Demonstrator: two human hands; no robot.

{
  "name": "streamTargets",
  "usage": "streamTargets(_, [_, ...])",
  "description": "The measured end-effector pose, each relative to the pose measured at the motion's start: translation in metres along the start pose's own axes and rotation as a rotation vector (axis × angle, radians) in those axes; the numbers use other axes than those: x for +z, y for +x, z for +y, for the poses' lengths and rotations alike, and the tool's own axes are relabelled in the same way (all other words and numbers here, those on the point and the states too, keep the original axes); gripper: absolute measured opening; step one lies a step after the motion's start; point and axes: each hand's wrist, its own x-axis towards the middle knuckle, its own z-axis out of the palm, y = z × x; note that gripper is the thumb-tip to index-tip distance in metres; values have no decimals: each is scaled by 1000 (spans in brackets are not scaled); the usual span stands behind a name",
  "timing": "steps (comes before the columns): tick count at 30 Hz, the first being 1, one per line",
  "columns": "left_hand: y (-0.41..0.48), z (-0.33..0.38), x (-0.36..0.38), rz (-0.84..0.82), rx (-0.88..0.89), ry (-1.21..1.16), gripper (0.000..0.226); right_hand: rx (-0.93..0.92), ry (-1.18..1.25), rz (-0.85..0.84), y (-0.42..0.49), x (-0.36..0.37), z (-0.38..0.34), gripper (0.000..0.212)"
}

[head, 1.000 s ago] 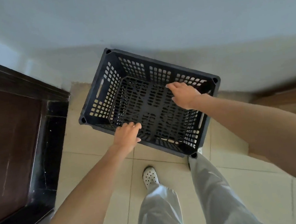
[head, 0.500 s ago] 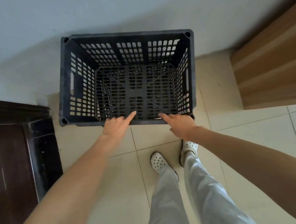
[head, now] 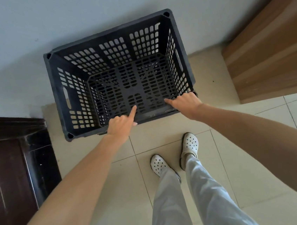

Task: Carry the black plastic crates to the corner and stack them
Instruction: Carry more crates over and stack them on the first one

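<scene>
Black crate (head: 133, 81) in the upper centre of the frame, open side up, slotted mesh bottom in plain view, far long side close to the pale wall (head: 79, 18); contact with wall or floor impossible to judge. Left hand (head: 120, 123) on the near long rim, left of its middle, index finger straight and pointing into the crate, remaining fingers curled over the rim in a grip. Right hand (head: 185, 102) on the same rim by the crate's lower right corner, index finger likewise stretched inward, other fingers wrapped round the edge. Dark wooden cabinet (head: 13, 172) at lower left, near the crate's lower left corner. Light wood panel (head: 266, 54) at upper right, apart from the crate. Beige tiled floor (head: 124, 206) below, with grey trousers (head: 171, 201) and white perforated clogs (head: 159, 164) at lower centre
</scene>
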Motion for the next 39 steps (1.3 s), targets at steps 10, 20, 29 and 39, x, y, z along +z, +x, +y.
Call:
streamTargets(10, [4,5,-2,-53,23,74,75,-33,-14,-12,1,5,8,90])
streamTargets(20, [-8,0,4,-65,-6,18,79,-13,33,-44,-5,16,-10,97])
streamTargets(29, [4,10,-11,54,140,-146,79,-60,332,134,-13,17,13,73])
streamTargets(39, [142,60,-103,342,270,-87,94,278,533,328,19,16,85,81])
